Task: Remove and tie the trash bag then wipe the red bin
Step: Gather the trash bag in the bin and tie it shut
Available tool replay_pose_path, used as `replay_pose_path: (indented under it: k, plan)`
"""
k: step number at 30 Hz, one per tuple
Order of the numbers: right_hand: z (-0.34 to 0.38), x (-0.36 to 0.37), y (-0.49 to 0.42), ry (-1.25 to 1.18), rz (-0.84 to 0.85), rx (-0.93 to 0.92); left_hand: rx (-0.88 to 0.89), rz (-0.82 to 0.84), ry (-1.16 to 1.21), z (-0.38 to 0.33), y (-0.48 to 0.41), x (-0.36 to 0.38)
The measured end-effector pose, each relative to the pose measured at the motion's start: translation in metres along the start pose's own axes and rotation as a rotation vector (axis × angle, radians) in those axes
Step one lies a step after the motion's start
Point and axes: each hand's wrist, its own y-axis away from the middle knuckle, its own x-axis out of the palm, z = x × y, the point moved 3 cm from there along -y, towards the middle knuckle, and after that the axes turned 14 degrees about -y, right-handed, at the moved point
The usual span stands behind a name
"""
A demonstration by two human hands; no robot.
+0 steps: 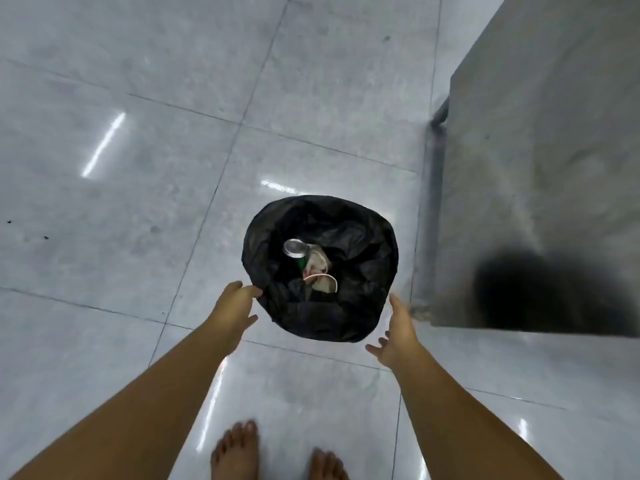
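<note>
A black trash bag lines a bin on the tiled floor and is folded over its rim, so none of the bin's red shows. Inside the bag lie a green can with a silver top and crumpled paper cups. My left hand reaches the bag's left rim, with its fingertips at or touching the plastic and the fingers relaxed. Just off the bag's right side is my right hand, fingers spread and straight, holding nothing.
A grey metal table or counter stands close on the right, its leg beside the bin. My bare feet are at the bottom, just in front of the bin. Glossy grey floor tiles spread to the left and beyond.
</note>
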Motion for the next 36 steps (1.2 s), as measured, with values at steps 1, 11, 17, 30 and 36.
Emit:
replay_pose_path:
  k: [1, 11, 17, 30, 36]
  plan:
    - [-0.003, 0.002, -0.008, -0.042, 0.022, 0.038, -0.009, 0.009, 0.017, -0.001, -0.007, 0.001]
    - [0.012, 0.003, -0.014, -0.123, 0.104, 0.071, -0.049, -0.030, -0.093, -0.020, -0.018, -0.002]
    - [0.034, -0.012, 0.004, 0.076, -0.078, -0.223, 0.077, -0.317, -0.349, -0.028, -0.008, -0.011]
    - [0.092, 0.012, 0.073, 0.126, -0.047, -0.648, 0.533, -0.520, -0.319, -0.113, 0.056, -0.040]
    - [0.108, 0.024, 0.089, 0.124, -0.015, -0.738, 0.645, -0.579, -0.344, -0.126, 0.071, -0.040]
